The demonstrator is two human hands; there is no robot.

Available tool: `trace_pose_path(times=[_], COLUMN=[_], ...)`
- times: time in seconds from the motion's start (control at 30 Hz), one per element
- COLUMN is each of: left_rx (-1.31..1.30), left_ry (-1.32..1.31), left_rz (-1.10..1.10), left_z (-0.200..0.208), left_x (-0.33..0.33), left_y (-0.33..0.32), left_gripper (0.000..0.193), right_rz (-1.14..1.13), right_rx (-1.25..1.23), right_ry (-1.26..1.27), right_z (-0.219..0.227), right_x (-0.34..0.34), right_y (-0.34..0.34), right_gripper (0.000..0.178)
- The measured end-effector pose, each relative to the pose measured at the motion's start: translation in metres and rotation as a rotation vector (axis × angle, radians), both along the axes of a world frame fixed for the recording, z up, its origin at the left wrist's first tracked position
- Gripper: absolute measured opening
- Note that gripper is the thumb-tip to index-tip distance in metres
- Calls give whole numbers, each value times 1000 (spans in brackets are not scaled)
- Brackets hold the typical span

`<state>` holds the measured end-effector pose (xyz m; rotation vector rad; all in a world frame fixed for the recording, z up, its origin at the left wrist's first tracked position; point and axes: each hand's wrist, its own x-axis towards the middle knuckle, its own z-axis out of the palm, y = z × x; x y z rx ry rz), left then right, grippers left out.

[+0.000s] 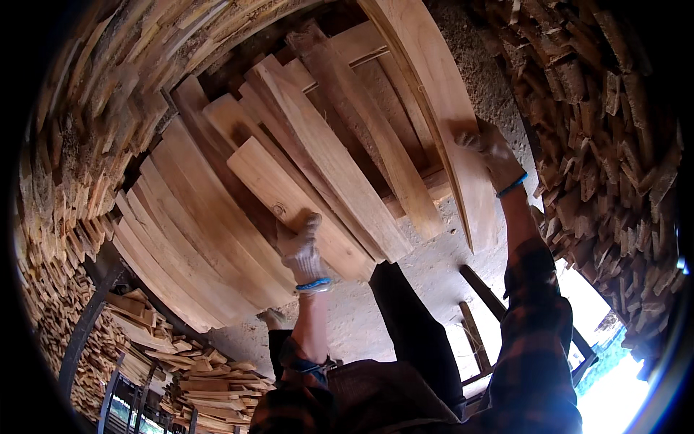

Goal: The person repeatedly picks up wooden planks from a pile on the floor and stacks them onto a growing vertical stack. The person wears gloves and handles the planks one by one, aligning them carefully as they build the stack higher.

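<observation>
Gloved in pale cloth with a blue band at the wrist, my left hand (303,253) is closed round the left edge of a short wooden board (303,210), its thumb on the top face. My right hand (499,155), gloved the same way, grips the right edge of a long wide plank (437,79) that stands tilted over the right end of the pile. Part of the right-hand fingers is hidden in shadow. Between the two hands lie a long pale plank (332,159) and a rougher brown plank (376,130).
More boards (202,217) lie side by side at the left. Stacked split wood walls the left (79,137) and the right (585,108). Concrete floor (354,311) shows near my legs, with a dark metal frame (483,291) at the lower right. A loose wood heap (217,383) sits lower left.
</observation>
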<state>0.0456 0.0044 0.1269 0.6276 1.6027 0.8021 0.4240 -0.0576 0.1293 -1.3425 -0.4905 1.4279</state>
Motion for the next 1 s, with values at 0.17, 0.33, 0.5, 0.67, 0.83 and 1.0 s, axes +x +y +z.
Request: trace_pose_path(times=[0.17, 0.33, 0.5, 0.67, 0.83, 1.0], left_rx=[-104, -210, -48, -124, 17, 423], left_ry=[-222, 39, 424, -60, 333, 600], left_rz=[-45, -126, -262, -50, -547, -516], left_z=[-21, 2, 3, -38, -47, -31], left_x=[-39, -18, 1, -9, 5, -33], left_y=[1, 16, 18, 17, 13, -2], left_gripper=[55, 50, 55, 63, 55, 60], right_rz=[-43, 215, 107, 51, -55, 118], right_rx=[-182, -294, -242, -51, -256, 29], right_ry=[0, -265, -4, 400, 232, -269], right_z=[14, -28, -34, -23, -72, -13], right_x=[-65, -92, -116, -138, -106, -115], right_y=[31, 46, 53, 51, 23, 33], right_gripper=[57, 91, 83, 76, 92, 124])
